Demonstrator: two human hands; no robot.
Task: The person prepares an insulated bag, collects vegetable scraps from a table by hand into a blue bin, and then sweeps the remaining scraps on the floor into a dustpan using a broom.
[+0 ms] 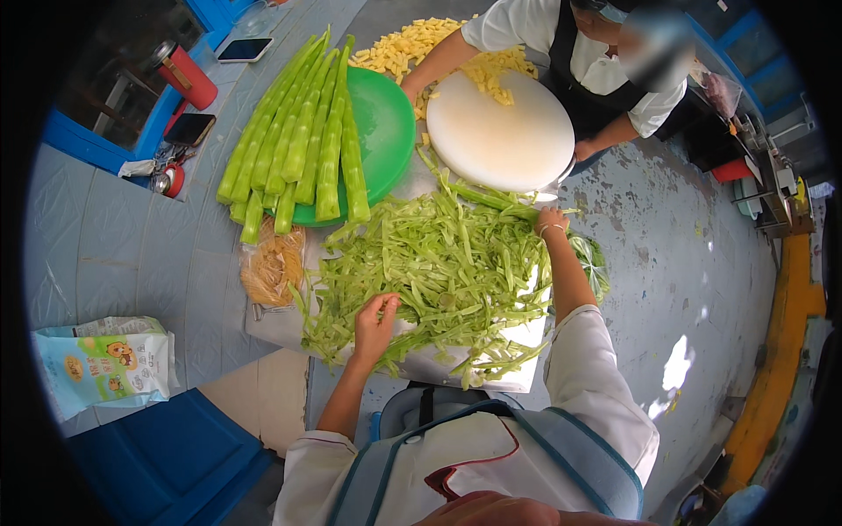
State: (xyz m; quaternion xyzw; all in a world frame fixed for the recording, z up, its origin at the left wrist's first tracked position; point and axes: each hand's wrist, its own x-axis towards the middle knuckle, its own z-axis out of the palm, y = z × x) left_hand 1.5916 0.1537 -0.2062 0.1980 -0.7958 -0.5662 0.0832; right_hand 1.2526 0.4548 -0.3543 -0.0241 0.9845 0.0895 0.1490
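Note:
A loose heap of pale green vegetable peelings spreads over a metal tabletop before me. My left hand is at the heap's near left side, fingers curled together, with nothing visible in it. At the far right edge of the heap, my right hand closes around a thin green stalk; the fingers hide part of it. Peeled celtuce stems lie in a stack across a green round cutting board at the far left.
Across the table a person in a dark apron stands by a white round board and yellow cut pieces. A bag of rubber bands, a peeler, phones, a red flask and a printed bag are leftward.

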